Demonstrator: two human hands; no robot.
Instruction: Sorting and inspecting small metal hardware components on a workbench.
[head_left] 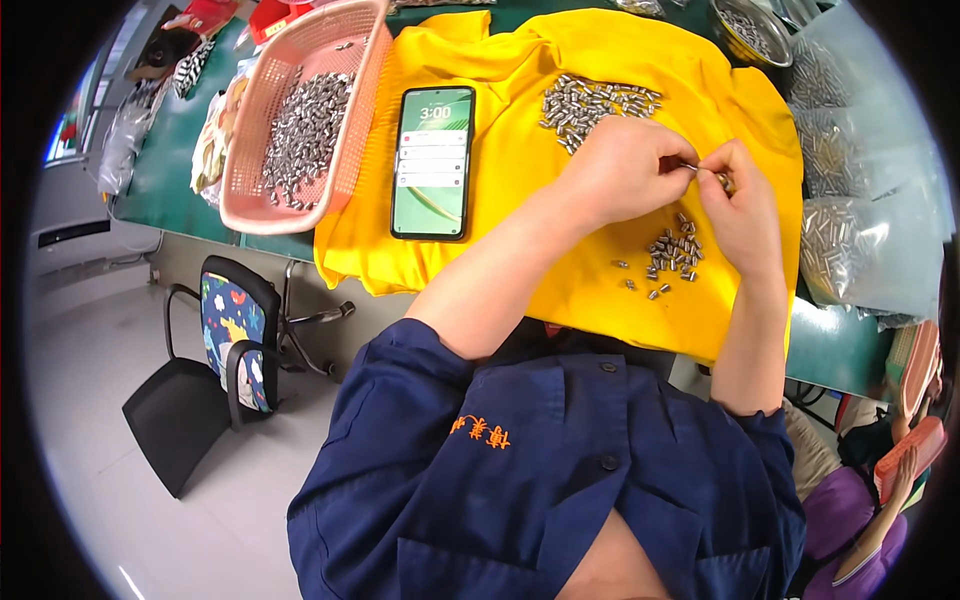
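Over a yellow cloth [520,200], my two hands meet fingertip to fingertip. My left hand [632,172] is closed in a pinch; a thin, shiny bit shows at its fingertips, too small to name. Thumb and fingers of my right hand [738,205] are closed too, with small metal cylinders [726,183] showing in its grip. Beyond my left hand lies a larger pile of small metal cylinders [590,108]. A smaller group of the same metal cylinders [676,253] lies nearer to me, below my hands, with a few strays at its left.
Left of a phone [433,165] with a lit screen stands a pink basket [240,185] holding metal cylinders. Clear bags of metal parts [835,245] line the right side of the green table [840,350]. A metal bowl [752,35] stands far right; a chair [215,350] stands left.
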